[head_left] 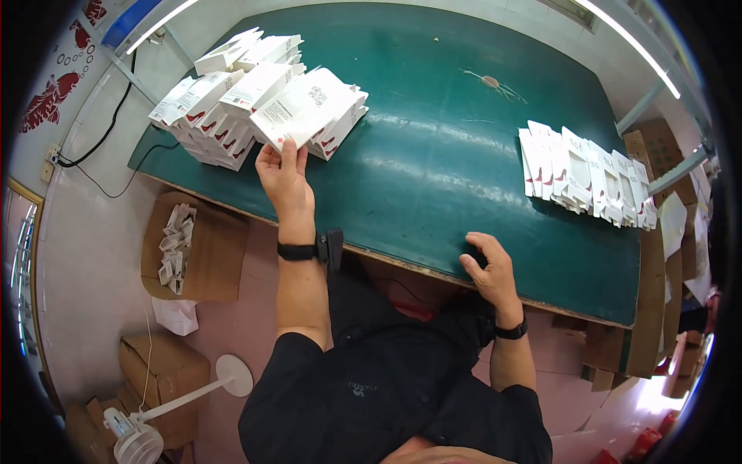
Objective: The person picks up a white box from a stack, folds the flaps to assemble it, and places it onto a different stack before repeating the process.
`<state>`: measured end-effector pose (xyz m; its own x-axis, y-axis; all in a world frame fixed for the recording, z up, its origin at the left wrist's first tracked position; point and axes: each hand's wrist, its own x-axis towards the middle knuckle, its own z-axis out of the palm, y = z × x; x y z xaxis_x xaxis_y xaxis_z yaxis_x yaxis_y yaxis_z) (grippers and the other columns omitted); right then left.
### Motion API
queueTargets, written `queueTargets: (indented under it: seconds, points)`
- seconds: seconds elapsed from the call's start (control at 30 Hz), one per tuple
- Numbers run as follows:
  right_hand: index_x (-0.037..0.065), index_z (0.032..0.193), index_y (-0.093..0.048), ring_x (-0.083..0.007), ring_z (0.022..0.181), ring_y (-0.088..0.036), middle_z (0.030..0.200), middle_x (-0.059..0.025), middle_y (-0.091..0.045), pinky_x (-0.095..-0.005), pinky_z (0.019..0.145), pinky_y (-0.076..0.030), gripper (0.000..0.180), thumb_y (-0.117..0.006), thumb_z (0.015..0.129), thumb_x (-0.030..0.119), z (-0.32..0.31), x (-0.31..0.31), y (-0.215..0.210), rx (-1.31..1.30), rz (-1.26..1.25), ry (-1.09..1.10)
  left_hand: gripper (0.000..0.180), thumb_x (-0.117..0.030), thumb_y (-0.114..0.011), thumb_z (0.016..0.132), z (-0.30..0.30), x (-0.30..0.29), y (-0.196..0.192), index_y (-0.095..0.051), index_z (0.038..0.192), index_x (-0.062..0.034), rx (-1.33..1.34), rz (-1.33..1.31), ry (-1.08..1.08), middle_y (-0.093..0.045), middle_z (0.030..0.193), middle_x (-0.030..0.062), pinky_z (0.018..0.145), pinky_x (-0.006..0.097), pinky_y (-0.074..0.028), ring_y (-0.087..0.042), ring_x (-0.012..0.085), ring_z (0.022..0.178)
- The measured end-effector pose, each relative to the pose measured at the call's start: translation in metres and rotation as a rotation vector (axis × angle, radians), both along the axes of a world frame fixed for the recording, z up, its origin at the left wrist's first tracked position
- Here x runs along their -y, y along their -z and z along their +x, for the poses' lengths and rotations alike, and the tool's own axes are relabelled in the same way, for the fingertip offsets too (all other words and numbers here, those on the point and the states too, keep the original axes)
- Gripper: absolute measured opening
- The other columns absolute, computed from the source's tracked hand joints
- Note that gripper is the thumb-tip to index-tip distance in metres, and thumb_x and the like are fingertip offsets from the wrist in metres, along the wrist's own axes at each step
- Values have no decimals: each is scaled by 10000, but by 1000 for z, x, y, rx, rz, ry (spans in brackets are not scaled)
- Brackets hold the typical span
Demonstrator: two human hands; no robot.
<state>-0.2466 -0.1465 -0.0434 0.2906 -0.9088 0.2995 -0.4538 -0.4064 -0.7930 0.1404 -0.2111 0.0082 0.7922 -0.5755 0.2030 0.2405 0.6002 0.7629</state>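
The left hand [286, 185] held a flat white box [301, 108] by its near corner, the thumb pressed on the upper face and the fingers closed in along the edge and under it; that box was tilted at the near right part of a pile of white boxes [212, 116] on the left of the green table [433, 193], and whether it rested on the pile could not be told; the right hand [492, 274] hovered at or just above the table's front edge, its fingers loosely curved, with a moderately wide gap between thumb and forefinger; toward the table's right end, well apart from the pile, lay a row of overlapping white cartons with windows [583, 174]; below the table's left side stood an open cardboard box [209, 263] containing small white pieces [176, 246].
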Motion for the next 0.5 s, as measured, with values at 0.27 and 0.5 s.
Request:
queueTargets:
  seconds: [0.27, 0.5]
  points:
    - [1, 1133, -721, -326, 1132, -702, 1215, -160, -732, -382, 979, -542, 270, -787, 882, 74, 0, -7, 14, -29, -53, 14, 399, -307, -794, 981, 39, 27, 50, -494, 1086, -66, 45, 413, -21, -589, 929, 28, 612, 250, -471, -575, 94, 800]
    - [-4, 1126, -723, -299, 1121, -708, 1202, -152, -743, -363, 982, -538, 232, -762, 905, 55, -2, 3, 14, 8, -53, 17, 373, -295, -793, 981, 12, -33, 73, -514, 1073, -65, 149, 181, 9, -574, 918, 13, 595, 246, -467, -552, 90, 744]
